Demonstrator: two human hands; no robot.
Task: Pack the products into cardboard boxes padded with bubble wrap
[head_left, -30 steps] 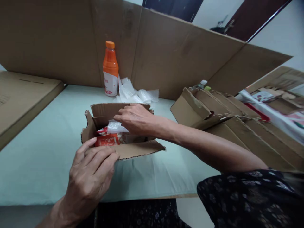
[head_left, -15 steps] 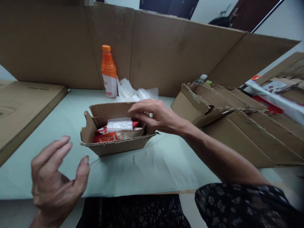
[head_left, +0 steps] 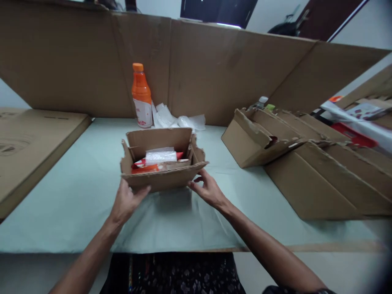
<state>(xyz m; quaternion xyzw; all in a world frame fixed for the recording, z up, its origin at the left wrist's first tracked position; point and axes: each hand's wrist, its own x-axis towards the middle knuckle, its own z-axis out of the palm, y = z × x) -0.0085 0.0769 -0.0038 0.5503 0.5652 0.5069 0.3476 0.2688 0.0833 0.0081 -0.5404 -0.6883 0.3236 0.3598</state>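
A small open cardboard box [head_left: 165,179] is held between my two hands, seemingly a little off the table. My left hand [head_left: 126,200] grips its left lower side, thumb along the front. At the right lower corner, my right hand [head_left: 210,188] closes on the box, some fingers hidden behind it. Inside lie red and orange printed packets [head_left: 145,168] whose kind I cannot make out, with a bubble-wrapped bundle [head_left: 161,157] on top.
An orange bottle [head_left: 142,98] and crumpled clear plastic wrap [head_left: 167,116] stand by the cardboard wall [head_left: 214,69]. Several open cardboard boxes [head_left: 321,179] are at right. A flat carton [head_left: 43,143] lies left on the pale green tablecloth [head_left: 92,212].
My right hand has moved from the box's inner right side down to its outer corner. My left hand has come in from the left onto the box, which has shifted right and appears raised.
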